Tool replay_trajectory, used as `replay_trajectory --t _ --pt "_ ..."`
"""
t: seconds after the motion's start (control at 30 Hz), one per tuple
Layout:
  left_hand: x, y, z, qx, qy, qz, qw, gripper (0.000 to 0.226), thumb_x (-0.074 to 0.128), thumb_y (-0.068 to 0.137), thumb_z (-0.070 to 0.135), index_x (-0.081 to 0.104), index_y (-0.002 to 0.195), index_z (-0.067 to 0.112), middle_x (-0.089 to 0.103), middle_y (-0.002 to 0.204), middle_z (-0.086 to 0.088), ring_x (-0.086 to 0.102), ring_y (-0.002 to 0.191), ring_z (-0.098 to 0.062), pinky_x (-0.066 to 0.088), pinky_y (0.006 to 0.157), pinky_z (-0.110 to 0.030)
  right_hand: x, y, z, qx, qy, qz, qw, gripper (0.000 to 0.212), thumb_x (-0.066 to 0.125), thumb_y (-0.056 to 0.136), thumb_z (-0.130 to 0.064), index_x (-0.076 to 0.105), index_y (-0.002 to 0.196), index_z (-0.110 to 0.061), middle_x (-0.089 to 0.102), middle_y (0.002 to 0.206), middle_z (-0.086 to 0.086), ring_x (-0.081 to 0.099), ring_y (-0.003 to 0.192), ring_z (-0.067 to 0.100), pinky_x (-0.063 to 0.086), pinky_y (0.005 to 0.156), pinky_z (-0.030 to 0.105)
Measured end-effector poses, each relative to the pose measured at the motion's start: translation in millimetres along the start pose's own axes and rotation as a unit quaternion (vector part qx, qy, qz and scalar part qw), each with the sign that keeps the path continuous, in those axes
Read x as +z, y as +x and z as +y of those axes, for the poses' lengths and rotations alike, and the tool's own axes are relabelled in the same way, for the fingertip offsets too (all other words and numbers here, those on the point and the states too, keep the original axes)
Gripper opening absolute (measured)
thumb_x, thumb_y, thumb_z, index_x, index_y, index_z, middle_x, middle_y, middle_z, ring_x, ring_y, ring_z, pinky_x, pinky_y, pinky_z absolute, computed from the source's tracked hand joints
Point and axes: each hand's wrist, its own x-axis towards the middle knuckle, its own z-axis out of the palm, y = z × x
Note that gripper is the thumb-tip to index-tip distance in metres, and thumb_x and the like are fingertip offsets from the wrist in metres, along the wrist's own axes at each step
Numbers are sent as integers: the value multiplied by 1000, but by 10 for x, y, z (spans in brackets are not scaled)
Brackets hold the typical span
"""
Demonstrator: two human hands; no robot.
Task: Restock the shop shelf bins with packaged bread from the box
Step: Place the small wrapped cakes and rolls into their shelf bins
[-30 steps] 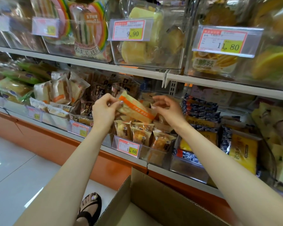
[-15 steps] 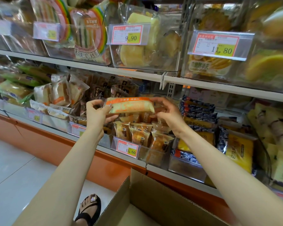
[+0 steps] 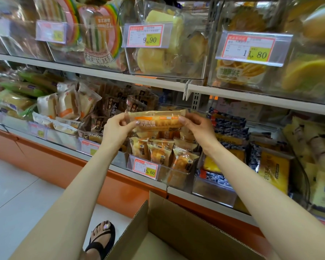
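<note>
Shelf unit [image 3: 94, 71]: It filled the view, two tiers of clear bins packed with wrapped bakery goods.
Cardboard box [image 3: 176, 222]: It stood open on the floor below the lower tier, its near flap raised, where it had been a second before.
Target bin [image 3: 178, 178]: A clear bin on the lower tier, just beneath the hands, held small packaged buns [image 3: 159, 154] standing upright in rows.
Bread packet [image 3: 158, 121]: The long packet was held level in the air just above that bin, apart from the buns below. A second earlier it had been tilted, its left end high. Half a second earlier it had already come level, showing a paler face. Now a browner face with upside-down print faced the camera, with an orange stripe along its upper edge.
Left hand [image 3: 114, 128]: It pinched the packet's left end between thumb and fingers, as it had in both earlier frames.
Right hand [image 3: 199, 128]: It gripped the right end, fingers curled over the wrapper. A second before, this hand had been just beside the packet, its hold unclear.
Price tag [image 3: 145, 168]: It was clipped to the bin's front and read 15.60.
Foot [image 3: 101, 237]: In a black sandal, it rested on the pale floor left of the box.
</note>
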Motion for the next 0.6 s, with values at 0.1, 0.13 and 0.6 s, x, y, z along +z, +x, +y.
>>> replay_trajectory --t 0.1,0.13,0.6 --pt "72 10 -1 12 20 5 1000 16 69 83 29 57 78 19 52 93 -12 53 86 -25 48 81 -39 -22 5 29 3 30 -3 1000 25 62 88 -30 61 112 -22 61 109 -5 57 101 10 43 77 14" --pt "103 11 0 9 16 6 1000 15 68 83 28 57 80 19 54 95 -13 55 90 -28 50 84 -43 -36 17 44 6 33 -9 999 24 64 87 -28 61 110 -21 62 111 -4 57 106 13 45 82 17" --pt "392 16 -128 64 162 -128 976 36 58 89 37 52 123 25 61 119 7 52 116 -22 38 101 -51 -264 134 64 -16 46 124 991 33 74 79 -19 53 104 -18 57 109 -4 54 105 11 44 82 16"
